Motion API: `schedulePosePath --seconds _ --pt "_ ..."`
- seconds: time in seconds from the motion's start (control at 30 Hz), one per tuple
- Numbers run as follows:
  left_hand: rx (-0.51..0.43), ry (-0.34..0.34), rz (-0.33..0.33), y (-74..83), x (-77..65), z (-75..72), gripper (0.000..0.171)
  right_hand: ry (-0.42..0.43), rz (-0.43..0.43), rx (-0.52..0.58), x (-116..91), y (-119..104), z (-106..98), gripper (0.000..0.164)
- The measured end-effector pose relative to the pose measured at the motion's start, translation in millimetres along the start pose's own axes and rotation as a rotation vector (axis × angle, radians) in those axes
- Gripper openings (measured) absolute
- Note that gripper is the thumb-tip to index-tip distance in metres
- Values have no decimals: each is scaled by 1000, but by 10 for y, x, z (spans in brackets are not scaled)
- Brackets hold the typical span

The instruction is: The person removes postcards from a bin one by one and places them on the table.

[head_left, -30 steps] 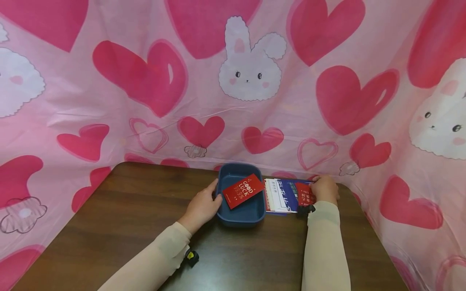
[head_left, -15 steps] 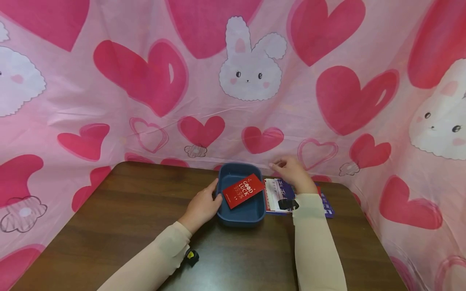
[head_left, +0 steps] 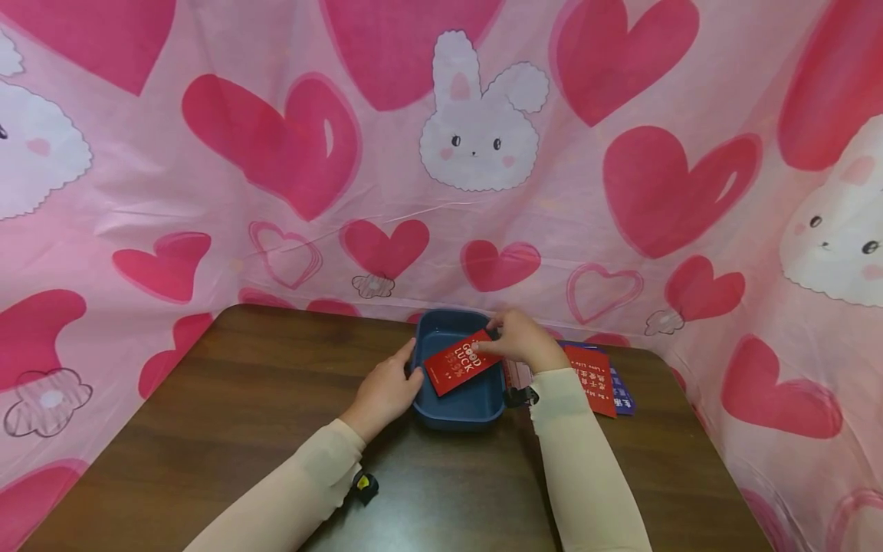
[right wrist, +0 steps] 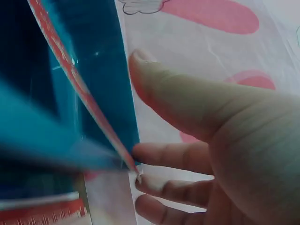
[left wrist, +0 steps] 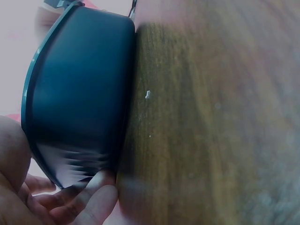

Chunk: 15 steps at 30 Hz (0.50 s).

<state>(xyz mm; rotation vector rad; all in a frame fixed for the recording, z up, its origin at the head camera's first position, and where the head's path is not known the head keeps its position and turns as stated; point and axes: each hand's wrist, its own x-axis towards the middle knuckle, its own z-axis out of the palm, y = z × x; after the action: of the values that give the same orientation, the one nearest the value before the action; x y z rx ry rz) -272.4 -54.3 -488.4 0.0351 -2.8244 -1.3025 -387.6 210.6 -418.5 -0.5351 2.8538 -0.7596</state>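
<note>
A dark blue rectangular box [head_left: 458, 416] stands on the table near its back edge. My left hand [head_left: 382, 391] grips the box's left side, thumb at the rim and fingers against the outer wall [left wrist: 79, 70]. A red "GOOD LUCK" card [head_left: 451, 369] lies slanted across the box, its upper right end over the right rim. My right hand [head_left: 527, 345] is at that end. In the right wrist view the fingertips [right wrist: 147, 152] meet the edge of the card [right wrist: 77, 84], while the thumb is held apart from it.
Right of the box lies a row of printed cards [head_left: 516, 376], partly hidden under my right hand. Beyond it are a red card [head_left: 592, 376] with white lettering and a blue card [head_left: 623, 395]. A pink heart-and-rabbit cloth [head_left: 386, 184] hangs behind the brown wooden table [head_left: 228, 429].
My right hand has moved left from the far end of the card row to the red card's upper right end, uncovering the cards at the far right. My left hand stays on the box.
</note>
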Motion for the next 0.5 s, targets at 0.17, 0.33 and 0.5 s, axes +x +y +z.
schedulePosePath --seconds 0.17,0.33,0.5 --pt "23 4 3 -11 -8 -3 70 -44 22 -14 -26 -5 -16 78" --pt "23 -2 13 -8 0 4 69 -83 43 -109 1 -74 -41 70" --pt "42 9 18 -1 3 8 69 -129 -4 -261 116 -134 -57 55"
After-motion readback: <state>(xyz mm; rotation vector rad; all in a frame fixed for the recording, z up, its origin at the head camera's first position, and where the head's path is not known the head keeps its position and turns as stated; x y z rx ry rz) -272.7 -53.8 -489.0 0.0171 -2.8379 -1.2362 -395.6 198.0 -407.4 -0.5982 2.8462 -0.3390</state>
